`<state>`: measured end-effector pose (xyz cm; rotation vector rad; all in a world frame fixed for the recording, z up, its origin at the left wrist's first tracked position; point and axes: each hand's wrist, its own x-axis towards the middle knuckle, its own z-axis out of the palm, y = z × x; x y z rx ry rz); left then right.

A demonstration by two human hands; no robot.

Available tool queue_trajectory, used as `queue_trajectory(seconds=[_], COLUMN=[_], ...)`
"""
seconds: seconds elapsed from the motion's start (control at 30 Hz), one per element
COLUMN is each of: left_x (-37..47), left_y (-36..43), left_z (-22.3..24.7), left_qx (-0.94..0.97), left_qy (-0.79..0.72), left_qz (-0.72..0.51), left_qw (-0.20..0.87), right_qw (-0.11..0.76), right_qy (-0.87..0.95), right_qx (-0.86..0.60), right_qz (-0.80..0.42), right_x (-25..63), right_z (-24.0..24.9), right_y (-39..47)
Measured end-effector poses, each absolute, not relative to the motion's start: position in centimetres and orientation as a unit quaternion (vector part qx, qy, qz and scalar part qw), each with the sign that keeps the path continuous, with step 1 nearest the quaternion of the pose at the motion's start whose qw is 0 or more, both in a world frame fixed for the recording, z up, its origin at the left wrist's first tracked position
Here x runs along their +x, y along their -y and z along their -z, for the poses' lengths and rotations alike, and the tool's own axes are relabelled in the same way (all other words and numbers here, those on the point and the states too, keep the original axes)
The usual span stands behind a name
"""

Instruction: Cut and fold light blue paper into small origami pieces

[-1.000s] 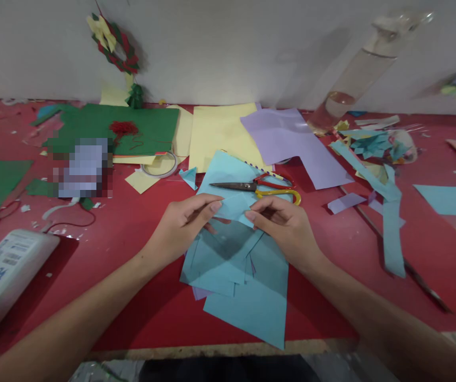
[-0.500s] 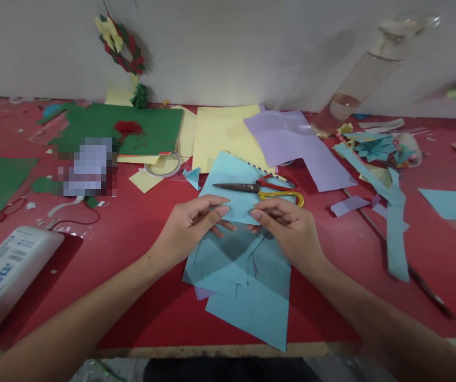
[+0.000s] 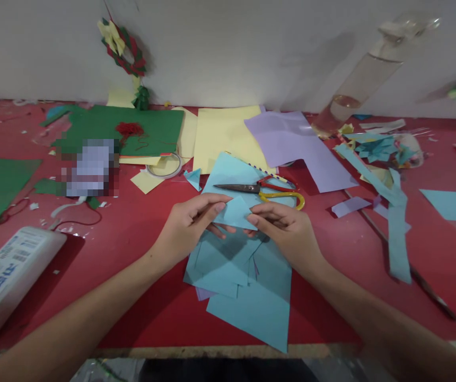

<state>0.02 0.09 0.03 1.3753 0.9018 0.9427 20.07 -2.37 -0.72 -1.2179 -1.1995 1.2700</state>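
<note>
Left hand [image 3: 190, 225] and right hand [image 3: 294, 231] are pinching opposite ends of a small blue paper [image 3: 236, 213], fingers nearly closed — it's spanning crosswise between them, neither being nearer, scissors [image 3: 252, 189] lying just beyond

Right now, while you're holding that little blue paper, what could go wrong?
The small blue paper is pinched between the left hand and the right hand, so pulling them apart might crease or tear it.
The scissors lie just beyond the hands; reaching forward could bump them.
A corner of the large blue sheet reaches the table's front edge, so an arm might catch it.
</note>
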Motion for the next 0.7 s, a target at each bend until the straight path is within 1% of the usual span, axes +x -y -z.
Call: queue_trajectory(seconds=[0.1, 0.2, 0.33, 0.4, 0.7], left_x=[0.05, 0.11, 0.16, 0.14, -0.19], left_y=[-0.11, -0.21, -0.34, -0.35, -0.25], left_z=[-0.15, -0.31, -0.35, -0.29, -0.02], left_qx=[0.592, 0.576, 0.57, 0.577, 0.624], left_qy=[-0.391, -0.388, -0.376, -0.369, -0.414], left_qz=[-0.408, -0.402, -0.333, -0.31, -0.337], left_qw=[0.575, 0.596, 0.65, 0.66, 0.571], right_qw=[0.462, 0.46, 0.477, 0.473, 0.464], right_qy=[0.521, 0.533, 0.525, 0.52, 0.513], right_qx=[-0.502, -0.512, -0.519, -0.522, -0.511], right_qz=[-0.512, -0.493, -0.478, -0.483, -0.511], right_x=[20.15, 20.25, 20.29, 20.25, 20.2], right_z=[0.54, 0.36, 0.18, 0.16, 0.91], right_y=[2.38, 2.38, 2.5, 2.55, 2.25])
